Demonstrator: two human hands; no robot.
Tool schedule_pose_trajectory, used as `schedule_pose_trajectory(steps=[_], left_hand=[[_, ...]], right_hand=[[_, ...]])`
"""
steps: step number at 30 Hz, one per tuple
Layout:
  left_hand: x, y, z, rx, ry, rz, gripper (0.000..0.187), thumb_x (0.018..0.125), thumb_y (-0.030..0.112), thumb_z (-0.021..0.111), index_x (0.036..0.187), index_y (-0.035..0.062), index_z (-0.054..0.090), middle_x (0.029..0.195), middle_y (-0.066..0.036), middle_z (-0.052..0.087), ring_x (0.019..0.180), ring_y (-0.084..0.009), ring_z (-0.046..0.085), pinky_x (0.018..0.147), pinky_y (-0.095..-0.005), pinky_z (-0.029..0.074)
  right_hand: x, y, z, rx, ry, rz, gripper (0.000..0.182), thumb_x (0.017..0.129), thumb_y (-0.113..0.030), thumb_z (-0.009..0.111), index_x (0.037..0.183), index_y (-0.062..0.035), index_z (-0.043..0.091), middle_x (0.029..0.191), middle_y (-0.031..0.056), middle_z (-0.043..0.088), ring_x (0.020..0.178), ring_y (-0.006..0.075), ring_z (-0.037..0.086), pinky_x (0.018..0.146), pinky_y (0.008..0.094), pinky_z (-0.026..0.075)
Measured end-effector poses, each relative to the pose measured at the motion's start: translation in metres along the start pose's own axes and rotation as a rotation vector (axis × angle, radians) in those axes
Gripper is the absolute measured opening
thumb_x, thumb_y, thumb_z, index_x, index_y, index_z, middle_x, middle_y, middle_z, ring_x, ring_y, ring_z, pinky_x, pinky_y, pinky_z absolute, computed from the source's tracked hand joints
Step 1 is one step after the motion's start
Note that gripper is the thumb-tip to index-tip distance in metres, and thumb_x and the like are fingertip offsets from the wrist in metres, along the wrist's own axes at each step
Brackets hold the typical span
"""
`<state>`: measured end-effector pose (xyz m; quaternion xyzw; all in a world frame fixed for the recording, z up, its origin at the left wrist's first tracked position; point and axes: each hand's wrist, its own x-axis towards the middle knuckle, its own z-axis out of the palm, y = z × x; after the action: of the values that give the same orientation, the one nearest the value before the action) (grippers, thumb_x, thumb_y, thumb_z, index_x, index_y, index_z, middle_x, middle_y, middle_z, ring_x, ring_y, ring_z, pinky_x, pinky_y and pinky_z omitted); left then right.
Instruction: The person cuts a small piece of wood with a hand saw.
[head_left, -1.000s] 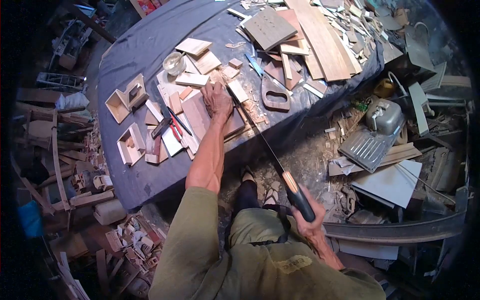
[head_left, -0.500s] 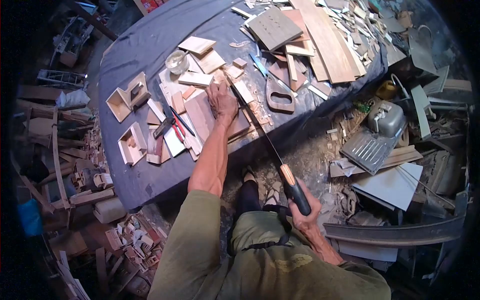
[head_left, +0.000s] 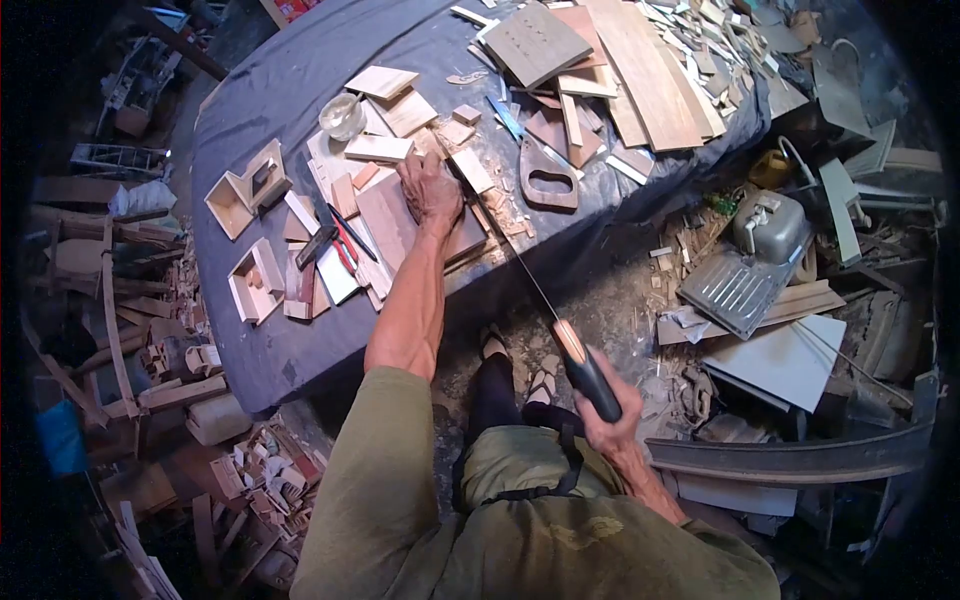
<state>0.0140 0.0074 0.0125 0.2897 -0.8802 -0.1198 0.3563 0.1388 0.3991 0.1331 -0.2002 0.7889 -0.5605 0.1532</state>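
Observation:
My right hand is wrapped round the black and orange handle of a saw, whose thin blade reaches up and left to the wood on the table. Beside the blade's far part, my left hand presses down on wood, its fingers bent and close together. Under and left of that hand lies a brown board. A pale wood block sits just right of the blade, with wood chips around it. What the left fingertips grip is hard to make out.
The cloth-covered table also bears a glass jar, open wooden boxes, red pliers, a second saw handle and stacked boards. A metal sink and scrap wood lie on the floor at right.
The view has shifted a little, so the table items appear slightly further left and up. Both hands keep their holds, and the saw remains between the wood pieces.

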Motion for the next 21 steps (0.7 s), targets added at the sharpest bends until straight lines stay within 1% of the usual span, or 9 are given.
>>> schedule_pose_trajectory(steps=[5, 8, 9, 11, 12, 14, 15, 18, 21], left_hand=[[0.001, -0.007, 0.005, 0.013, -0.003, 0.040, 0.022, 0.082, 0.007, 0.060, 0.101, 0.0014, 0.067, 0.121, -0.026, 0.059, 0.109, -0.0419, 0.052, 0.097, -0.0475, 0.041], [0.002, -0.007, 0.006, -0.033, 0.040, 0.082, 0.020, 0.081, 0.006, 0.059, 0.098, 0.0013, 0.068, 0.115, -0.025, 0.060, 0.107, -0.0415, 0.052, 0.095, -0.0479, 0.041], [-0.001, -0.009, 0.006, -0.038, 0.062, 0.073, 0.020, 0.081, 0.006, 0.059, 0.098, 0.0014, 0.068, 0.113, -0.025, 0.060, 0.106, -0.0412, 0.053, 0.095, -0.0481, 0.041], [0.003, -0.007, 0.012, -0.058, 0.113, 0.068, 0.020, 0.081, 0.005, 0.058, 0.098, 0.0016, 0.068, 0.109, -0.024, 0.060, 0.104, -0.0406, 0.053, 0.093, -0.0485, 0.042], [0.002, -0.002, 0.009, -0.066, 0.032, 0.013, 0.020, 0.080, 0.004, 0.058, 0.097, 0.0013, 0.067, 0.110, -0.024, 0.060, 0.108, -0.0409, 0.052, 0.095, -0.0481, 0.042], [0.004, 0.003, -0.004, -0.073, -0.108, -0.108, 0.020, 0.078, 0.001, 0.057, 0.095, 0.0007, 0.067, 0.112, -0.024, 0.059, 0.115, -0.0416, 0.051, 0.099, -0.0473, 0.042], [0.004, -0.002, -0.001, -0.089, -0.038, -0.026, 0.019, 0.077, 0.001, 0.057, 0.093, -0.0004, 0.067, 0.110, -0.025, 0.059, 0.114, -0.0420, 0.051, 0.099, -0.0478, 0.043], [0.002, -0.006, 0.005, -0.057, 0.011, 0.034, 0.020, 0.076, 0.001, 0.058, 0.093, -0.0007, 0.067, 0.110, -0.025, 0.059, 0.114, -0.0421, 0.051, 0.099, -0.0482, 0.042], [0.004, -0.003, 0.005, -0.057, 0.015, -0.003, 0.020, 0.076, 0.001, 0.058, 0.093, -0.0017, 0.067, 0.111, -0.026, 0.059, 0.114, -0.0429, 0.051, 0.100, -0.0481, 0.042]], right_hand=[[-0.023, 0.009, -0.009, -0.004, 0.016, -0.061, 0.059, 0.076, 0.002, 0.065, 0.135, -0.0026, 0.058, 0.092, 0.0162, 0.073, 0.078, 0.0134, 0.069, 0.071, 0.0275, 0.053], [0.016, -0.007, 0.015, 0.022, 0.007, 0.039, 0.061, 0.075, 0.001, 0.066, 0.135, -0.0022, 0.058, 0.091, 0.0112, 0.072, 0.078, 0.0116, 0.064, 0.074, 0.0273, 0.052], [0.025, -0.006, 0.020, 0.093, -0.011, 0.139, 0.060, 0.075, 0.002, 0.066, 0.135, -0.0030, 0.059, 0.094, 0.0113, 0.072, 0.080, 0.0121, 0.065, 0.075, 0.0273, 0.052], [0.022, 0.012, 0.025, 0.061, 0.038, -0.004, 0.059, 0.077, 0.001, 0.064, 0.135, -0.0023, 0.058, 0.088, 0.0114, 0.070, 0.075, 0.0115, 0.065, 0.069, 0.0265, 0.052], [0.015, 0.018, 0.023, 0.040, 0.064, -0.073, 0.058, 0.077, 0.000, 0.063, 0.135, -0.0020, 0.058, 0.084, 0.0114, 0.069, 0.073, 0.0111, 0.064, 0.067, 0.0260, 0.052], [-0.001, 0.023, 0.012, -0.016, 0.070, -0.093, 0.057, 0.076, 0.001, 0.062, 0.133, -0.0017, 0.059, 0.089, 0.0135, 0.072, 0.077, 0.0122, 0.067, 0.070, 0.0270, 0.052], [-0.002, 0.021, 0.012, -0.010, 0.062, -0.079, 0.057, 0.076, 0.000, 0.063, 0.133, -0.0021, 0.059, 0.087, 0.0130, 0.070, 0.074, 0.0122, 0.066, 0.069, 0.0273, 0.052], [0.021, 0.005, 0.017, -0.001, 0.050, -0.052, 0.057, 0.076, 0.000, 0.063, 0.133, -0.0026, 0.060, 0.083, 0.0125, 0.067, 0.070, 0.0126, 0.064, 0.068, 0.0279, 0.052], [0.033, 0.004, 0.023, 0.020, 0.039, -0.025, 0.057, 0.076, 0.001, 0.063, 0.133, -0.0026, 0.060, 0.082, 0.0131, 0.066, 0.069, 0.0129, 0.063, 0.067, 0.0280, 0.051]])
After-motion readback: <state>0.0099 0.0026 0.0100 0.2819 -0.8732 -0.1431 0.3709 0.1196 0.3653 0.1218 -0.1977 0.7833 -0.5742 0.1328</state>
